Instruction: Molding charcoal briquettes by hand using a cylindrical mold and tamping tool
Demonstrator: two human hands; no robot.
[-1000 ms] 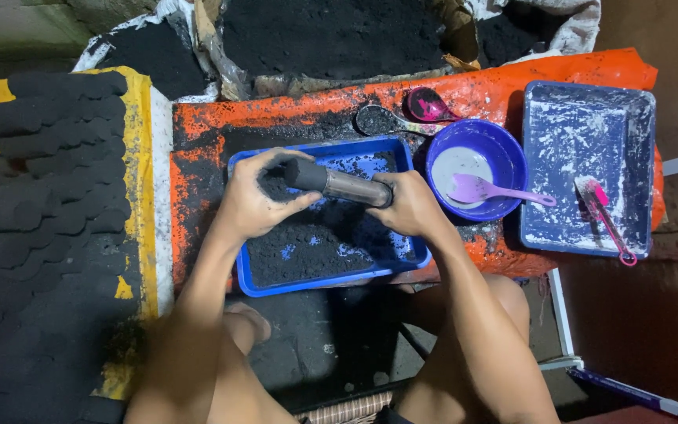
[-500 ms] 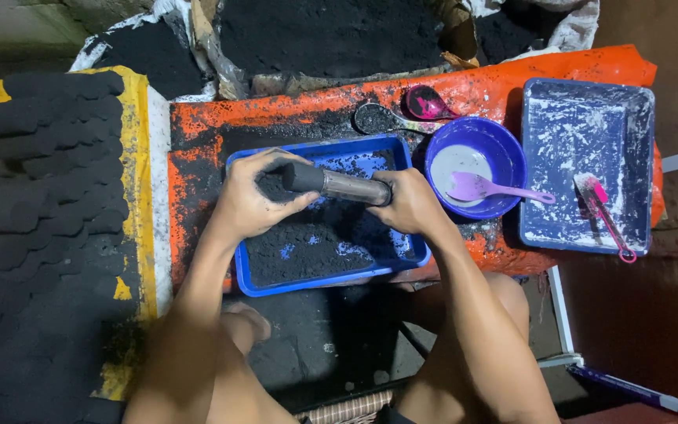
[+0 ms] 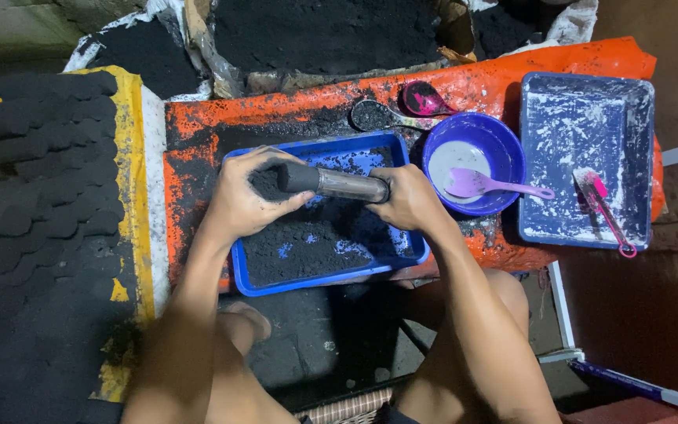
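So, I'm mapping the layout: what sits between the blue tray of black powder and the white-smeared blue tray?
In the head view, a purple bowl with white paste and a purple spoon sits between them.

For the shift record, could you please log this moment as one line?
left hand: cupping dark end of tube | right hand: gripping other end | under: blue tray of black powder | beside: purple bowl
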